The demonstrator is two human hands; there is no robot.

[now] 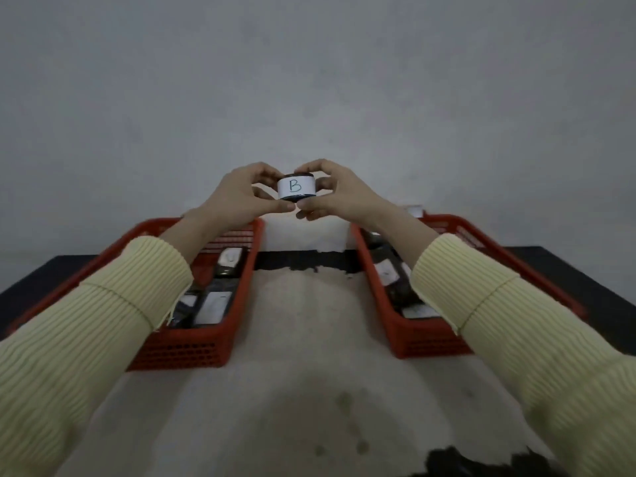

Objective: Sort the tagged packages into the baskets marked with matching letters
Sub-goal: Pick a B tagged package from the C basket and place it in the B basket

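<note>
A small round dark package (296,187) with a white tag marked "B" is held up in front of the wall, above the gap between two baskets. My left hand (241,197) pinches its left side, thumb below and fingers over the top. My right hand (335,194) pinches its right side the same way. The left red basket (192,349) holds several dark packages with white tags. The right red basket (423,342) holds several more, partly hidden by my right sleeve. No letter mark on either basket is visible.
Both baskets stand on a table with a pale cloth (309,356) over a dark top (34,284). A grey wall rises behind. A small white object (414,210) shows just beyond the right basket's far end.
</note>
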